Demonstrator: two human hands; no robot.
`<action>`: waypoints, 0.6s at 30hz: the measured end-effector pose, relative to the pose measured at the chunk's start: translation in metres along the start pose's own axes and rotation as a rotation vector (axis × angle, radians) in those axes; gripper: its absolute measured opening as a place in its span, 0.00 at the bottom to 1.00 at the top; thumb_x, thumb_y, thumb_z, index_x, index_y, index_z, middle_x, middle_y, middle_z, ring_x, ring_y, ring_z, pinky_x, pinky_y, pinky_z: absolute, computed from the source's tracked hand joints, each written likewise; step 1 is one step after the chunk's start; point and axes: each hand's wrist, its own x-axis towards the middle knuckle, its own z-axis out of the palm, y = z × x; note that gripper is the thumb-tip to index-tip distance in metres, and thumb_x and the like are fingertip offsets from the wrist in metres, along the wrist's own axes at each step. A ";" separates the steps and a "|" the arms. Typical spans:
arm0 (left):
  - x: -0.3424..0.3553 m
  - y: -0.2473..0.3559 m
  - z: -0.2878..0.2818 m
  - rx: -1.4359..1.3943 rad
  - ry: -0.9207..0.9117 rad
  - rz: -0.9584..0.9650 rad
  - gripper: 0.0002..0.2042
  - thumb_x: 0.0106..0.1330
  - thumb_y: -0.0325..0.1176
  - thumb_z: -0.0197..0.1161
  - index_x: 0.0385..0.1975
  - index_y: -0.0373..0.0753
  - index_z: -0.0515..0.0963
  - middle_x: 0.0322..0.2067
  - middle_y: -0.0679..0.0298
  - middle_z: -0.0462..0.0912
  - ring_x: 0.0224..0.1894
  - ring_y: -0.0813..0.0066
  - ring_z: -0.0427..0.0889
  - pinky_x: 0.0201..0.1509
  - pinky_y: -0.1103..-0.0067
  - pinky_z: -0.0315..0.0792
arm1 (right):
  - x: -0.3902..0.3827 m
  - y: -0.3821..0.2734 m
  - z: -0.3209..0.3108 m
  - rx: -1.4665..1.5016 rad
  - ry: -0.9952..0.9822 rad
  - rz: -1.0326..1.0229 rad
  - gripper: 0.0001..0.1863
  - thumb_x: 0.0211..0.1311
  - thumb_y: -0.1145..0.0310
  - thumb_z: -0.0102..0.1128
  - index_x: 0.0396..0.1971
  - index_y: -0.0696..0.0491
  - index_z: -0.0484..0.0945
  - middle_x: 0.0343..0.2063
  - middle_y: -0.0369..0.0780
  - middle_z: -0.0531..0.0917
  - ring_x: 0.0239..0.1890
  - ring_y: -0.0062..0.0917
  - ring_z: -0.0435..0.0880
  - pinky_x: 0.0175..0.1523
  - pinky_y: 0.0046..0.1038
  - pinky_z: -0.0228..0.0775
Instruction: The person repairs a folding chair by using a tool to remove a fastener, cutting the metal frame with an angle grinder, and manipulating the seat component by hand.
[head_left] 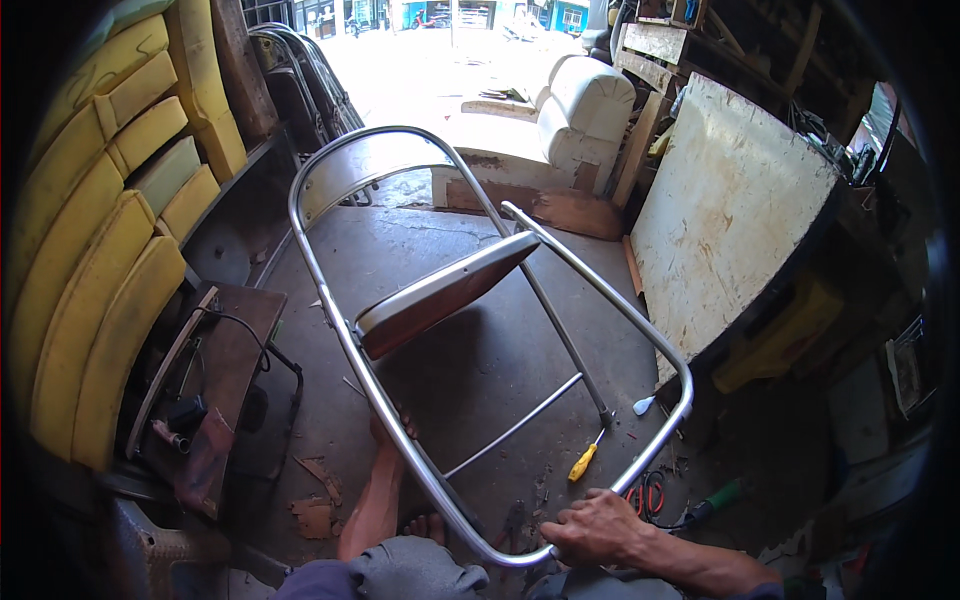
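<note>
A folding chair (345, 335) with a shiny tubular metal frame lies tilted in front of me, its curved back end pointing away. Its backrest panel (370, 172) spans the far loop, and the seat (440, 295) stands edge-on between the tubes. At the near end, my right hand (597, 527) is closed round the frame's bent tube. My left hand (388, 428) is in shade against the left tube, which partly covers it; its fingers are not clear. A yellow-handled screwdriver (585, 460) lies on the floor just beyond my right hand.
Yellow foam cushions (100, 300) are stacked at left, above a low brown board (235, 340) with tools. Red-handled pliers or scissors (650, 495) and a green-handled tool (715, 505) lie at right. A scuffed white panel (740, 220) leans there. A white sofa (590, 110) stands beyond.
</note>
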 end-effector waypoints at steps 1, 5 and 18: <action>-0.011 -0.001 0.004 -0.016 -0.004 -0.010 0.23 0.72 0.58 0.44 0.30 0.44 0.73 0.13 0.62 0.68 0.09 0.65 0.68 0.10 0.70 0.66 | -0.007 0.000 0.007 0.030 -0.052 0.004 0.08 0.54 0.60 0.64 0.30 0.45 0.77 0.19 0.35 0.82 0.24 0.30 0.86 0.32 0.36 0.74; -0.042 -0.014 0.051 0.120 0.159 -0.053 0.28 0.74 0.64 0.40 0.24 0.46 0.71 0.10 0.66 0.64 0.08 0.69 0.65 0.09 0.73 0.61 | -0.051 -0.010 0.019 0.029 -0.094 0.071 0.10 0.59 0.60 0.60 0.36 0.48 0.76 0.23 0.38 0.85 0.29 0.32 0.88 0.37 0.38 0.76; -0.075 -0.025 0.091 0.167 0.302 -0.234 0.24 0.67 0.60 0.62 0.41 0.42 0.75 0.26 0.58 0.78 0.27 0.59 0.83 0.30 0.65 0.84 | -0.079 0.000 0.116 0.110 -0.087 0.284 0.29 0.53 0.65 0.67 0.58 0.43 0.73 0.51 0.40 0.78 0.55 0.32 0.78 0.56 0.43 0.69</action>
